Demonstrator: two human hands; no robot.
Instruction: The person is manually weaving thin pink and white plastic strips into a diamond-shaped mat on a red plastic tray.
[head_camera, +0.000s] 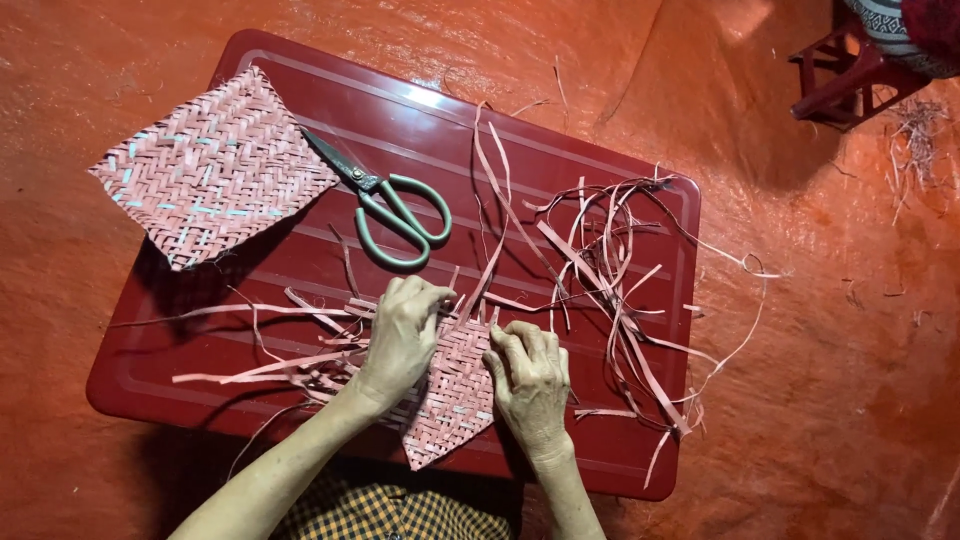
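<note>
While the fingers (418, 292) of the left hand (400, 340) curl together and pinch a pink strip at the top edge of the half-woven mat (455, 395), those of the right hand (530, 380) bend down and press on the mat's right edge, clamping it flat to the red desk (560, 120). Judging by this, the step in hand is working one strip through the weave; the next move likely calls for holding the crossings tight while the strip is drawn snug. Up and left of that mat lies one finished woven square (213, 165), pink with pale blue flecks; just above it, one pair of green-handled scissors (385, 205); to its right, a tangle of loose pink strips (610, 260), too many to count. Two mats, then, and one pair of scissors.
</note>
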